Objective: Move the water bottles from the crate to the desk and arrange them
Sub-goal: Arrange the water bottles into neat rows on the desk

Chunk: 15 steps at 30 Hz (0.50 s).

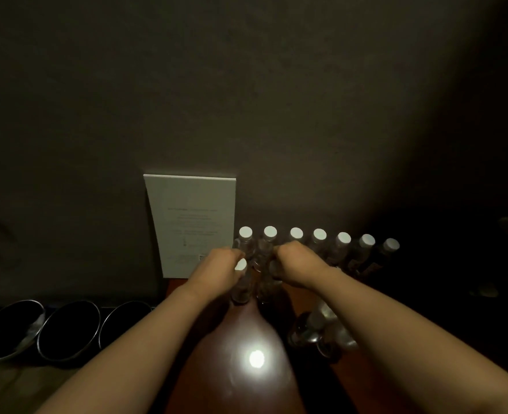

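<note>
A row of several clear water bottles with white caps (320, 234) stands along the wall at the back of the reddish-brown desk (234, 380). My left hand (218, 264) grips the neck of a white-capped bottle (241, 282) standing just in front of the row's left end. My right hand (294, 264) grips another bottle (266, 286) right beside it; its cap is hidden under my fingers. Several more bottles (321, 330) lie or stand in a dim cluster on the desk under my right forearm. No crate is in view.
A white printed card (191, 225) leans against the wall left of the row. Three dark bowls (67, 330) sit on a lower surface at the left. A bright light reflection (256, 358) glares on the desk. The right side is very dark.
</note>
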Each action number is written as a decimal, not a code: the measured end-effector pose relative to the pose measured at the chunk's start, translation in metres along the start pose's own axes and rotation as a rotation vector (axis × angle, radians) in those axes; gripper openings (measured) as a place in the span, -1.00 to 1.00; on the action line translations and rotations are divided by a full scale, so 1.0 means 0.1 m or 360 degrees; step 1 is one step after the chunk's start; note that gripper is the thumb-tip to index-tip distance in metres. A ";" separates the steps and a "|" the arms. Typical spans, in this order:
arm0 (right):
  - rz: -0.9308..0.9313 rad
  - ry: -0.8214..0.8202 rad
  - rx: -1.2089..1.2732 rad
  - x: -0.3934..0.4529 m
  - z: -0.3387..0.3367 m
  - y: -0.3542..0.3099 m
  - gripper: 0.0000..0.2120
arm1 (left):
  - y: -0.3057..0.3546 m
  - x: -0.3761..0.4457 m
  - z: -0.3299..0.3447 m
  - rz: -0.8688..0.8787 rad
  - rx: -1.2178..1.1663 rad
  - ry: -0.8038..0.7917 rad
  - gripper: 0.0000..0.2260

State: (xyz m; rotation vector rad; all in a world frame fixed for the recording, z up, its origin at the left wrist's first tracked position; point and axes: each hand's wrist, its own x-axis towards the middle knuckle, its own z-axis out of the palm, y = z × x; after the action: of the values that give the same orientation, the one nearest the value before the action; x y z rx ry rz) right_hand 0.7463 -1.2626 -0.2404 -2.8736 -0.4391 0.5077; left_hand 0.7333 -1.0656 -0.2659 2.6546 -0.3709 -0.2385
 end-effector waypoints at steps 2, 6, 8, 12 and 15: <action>-0.0005 -0.0012 0.0009 0.07 0.01 0.04 -0.78 | 0.00 0.08 0.01 0.0009 -0.0021 0.0018 -0.87; -0.0012 0.0000 0.0020 0.20 0.02 0.08 -0.77 | 0.02 0.18 0.03 0.0016 -0.0020 0.0017 -0.85; -0.0008 0.0015 0.0028 0.26 0.01 0.10 -0.77 | 0.00 0.22 0.05 0.0032 -0.0026 -0.0001 -0.86; 0.0004 0.0011 0.0039 0.34 0.01 0.11 -0.78 | -0.01 0.28 0.06 0.0029 -0.0041 0.0017 -0.83; -0.0034 0.0017 0.0038 0.36 0.01 0.09 -0.81 | 0.00 0.29 0.04 0.0029 -0.0055 0.0029 -0.79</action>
State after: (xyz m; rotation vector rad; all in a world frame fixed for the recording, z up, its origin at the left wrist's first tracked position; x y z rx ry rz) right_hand 0.7803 -1.2590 -0.2544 -2.8441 -0.4586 0.4908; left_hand 0.7599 -1.0760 -0.2730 2.6165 -0.3819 -0.2127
